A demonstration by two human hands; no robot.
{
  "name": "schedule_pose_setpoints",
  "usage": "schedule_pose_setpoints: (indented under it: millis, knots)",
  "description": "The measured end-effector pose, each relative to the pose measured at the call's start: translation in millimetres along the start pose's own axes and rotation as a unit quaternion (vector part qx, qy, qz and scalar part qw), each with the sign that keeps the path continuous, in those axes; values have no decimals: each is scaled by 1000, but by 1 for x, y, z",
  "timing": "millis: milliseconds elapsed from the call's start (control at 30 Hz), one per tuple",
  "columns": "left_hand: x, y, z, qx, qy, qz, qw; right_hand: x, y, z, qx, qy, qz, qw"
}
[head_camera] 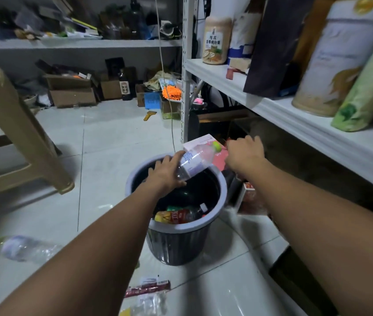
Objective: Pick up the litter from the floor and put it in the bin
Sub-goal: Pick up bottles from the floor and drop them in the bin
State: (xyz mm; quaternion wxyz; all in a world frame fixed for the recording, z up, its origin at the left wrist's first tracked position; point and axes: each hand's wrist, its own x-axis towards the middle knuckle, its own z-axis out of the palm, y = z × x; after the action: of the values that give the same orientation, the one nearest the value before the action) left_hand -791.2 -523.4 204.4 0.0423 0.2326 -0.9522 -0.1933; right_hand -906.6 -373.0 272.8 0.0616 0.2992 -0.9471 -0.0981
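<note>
Clear plastic bottle (194,164) with a green cap hangs tilted over the grey bin (176,247), its base clasped in the left hand (166,173); it should be let go only once squarely above the mouth, so it lands among the bottles inside (181,215). The right hand (244,153) curls against a pink carton (200,141) beside the bin, though whether it grasps it is hidden. Another floor bottle (24,248) is blurred.

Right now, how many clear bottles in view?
2: held bottle in the left hand over the bin; floor bottle far left. Crumpled plastic at bottom edge may be a third.
</note>
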Motion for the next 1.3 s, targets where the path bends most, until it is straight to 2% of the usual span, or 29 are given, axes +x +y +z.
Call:
schedule_pose_setpoints:
  millis: [167,333,533,733,867,1033,1300]
  knots:
    - [-5,-5,28,35,-31,-58,997,-1,-5,11,-7,-14,-12,1000]
    - [-4,-14,35,90,-25,-39,995,-1,-17,23,7,-13,-26,1000]
    - [0,-24,-2,149,18,-37,988,-11,-35,27,32,2,-48,998]
    - [-17,-23,-66,178,-17,-60,982,-34,-45,-1,40,-37,-52,997]
    - [-41,-8,-126,190,-44,-65,979,-49,-51,-64,50,-66,-67,994]
    - [-68,29,-235,188,-55,-71,978,-61,-37,-184,66,-41,-76,994]
    - [-99,133,-453,205,-52,-73,975,-86,26,-407,115,-50,-75,989]
